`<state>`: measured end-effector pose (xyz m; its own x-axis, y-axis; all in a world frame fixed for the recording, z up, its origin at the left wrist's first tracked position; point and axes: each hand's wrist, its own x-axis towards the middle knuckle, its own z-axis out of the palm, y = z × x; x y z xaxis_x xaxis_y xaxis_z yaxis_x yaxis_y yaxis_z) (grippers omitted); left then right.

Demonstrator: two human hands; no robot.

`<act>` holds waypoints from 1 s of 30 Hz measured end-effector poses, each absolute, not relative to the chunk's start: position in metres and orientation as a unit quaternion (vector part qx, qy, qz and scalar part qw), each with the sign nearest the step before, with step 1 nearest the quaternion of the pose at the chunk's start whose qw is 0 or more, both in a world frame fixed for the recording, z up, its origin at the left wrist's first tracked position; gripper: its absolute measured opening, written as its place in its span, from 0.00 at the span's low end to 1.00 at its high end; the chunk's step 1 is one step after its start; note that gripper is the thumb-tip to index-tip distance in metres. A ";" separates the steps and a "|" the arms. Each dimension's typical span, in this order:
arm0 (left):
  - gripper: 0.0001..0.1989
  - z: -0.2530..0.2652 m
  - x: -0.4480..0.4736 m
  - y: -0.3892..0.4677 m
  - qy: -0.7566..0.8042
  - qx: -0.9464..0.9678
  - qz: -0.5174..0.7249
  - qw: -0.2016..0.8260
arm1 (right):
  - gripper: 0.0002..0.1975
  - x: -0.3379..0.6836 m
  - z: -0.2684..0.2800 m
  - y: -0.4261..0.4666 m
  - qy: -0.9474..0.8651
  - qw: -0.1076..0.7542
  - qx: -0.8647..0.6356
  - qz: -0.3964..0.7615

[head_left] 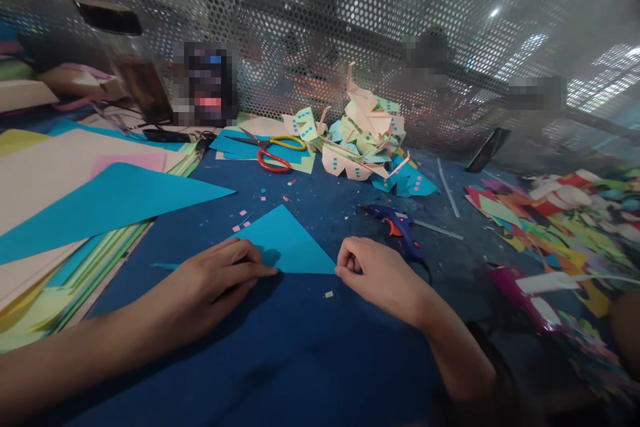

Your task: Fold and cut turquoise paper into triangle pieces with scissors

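Observation:
A blue sheet of paper (293, 247), folded into a triangle, lies on the dark blue table with its long edge towards me. My left hand (215, 280) rests over its left part, fingers held together, with the index fingertip pressing on the near edge. The left corner is mostly hidden beneath that hand. At the right corner, my right hand (377, 273) pinches the paper between thumb and curled fingers. A tiny pale green paper scrap (329, 294) sits just in front of the near edge.
Left is a stack of coloured paper (95, 280) under a larger blue sheet (125, 197). Behind lie scissors (273, 150) and a pile of folded paper shapes (367, 130). Right are a blue glue gun (400, 223), a purple glue gun (530, 297) and colourful cut paper (550, 230).

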<state>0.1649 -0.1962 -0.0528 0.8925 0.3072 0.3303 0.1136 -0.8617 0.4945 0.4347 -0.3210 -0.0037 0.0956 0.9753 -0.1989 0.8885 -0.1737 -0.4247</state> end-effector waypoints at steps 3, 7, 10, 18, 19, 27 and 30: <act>0.17 -0.052 0.165 -0.196 0.114 0.942 0.207 0.237 | 0.06 0.438 -0.002 -0.321 -0.639 0.089 -0.735 0.209; 0.18 -0.052 0.165 -0.196 0.111 0.943 0.209 0.236 | 0.06 0.444 -0.002 -0.323 -0.646 0.077 -0.730 0.209; 0.18 -0.053 0.165 -0.196 0.112 0.942 0.208 0.237 | 0.06 0.448 -0.003 -0.324 -0.653 0.063 -0.727 0.203; 0.17 -0.055 0.165 -0.196 0.114 0.943 0.207 0.236 | 0.05 0.454 0.002 -0.325 -0.645 0.035 -0.736 0.201; 0.17 -0.055 0.164 -0.196 0.115 0.943 0.206 0.235 | 0.05 0.455 0.002 -0.325 -0.645 0.033 -0.737 0.200; 0.17 -0.053 0.166 -0.195 0.104 0.942 0.212 0.237 | 0.07 0.460 0.003 -0.326 -0.651 0.031 -0.737 0.179; 0.17 -0.052 0.167 -0.196 0.109 0.941 0.211 0.239 | 0.06 0.456 0.004 -0.324 -0.618 0.077 -0.760 0.184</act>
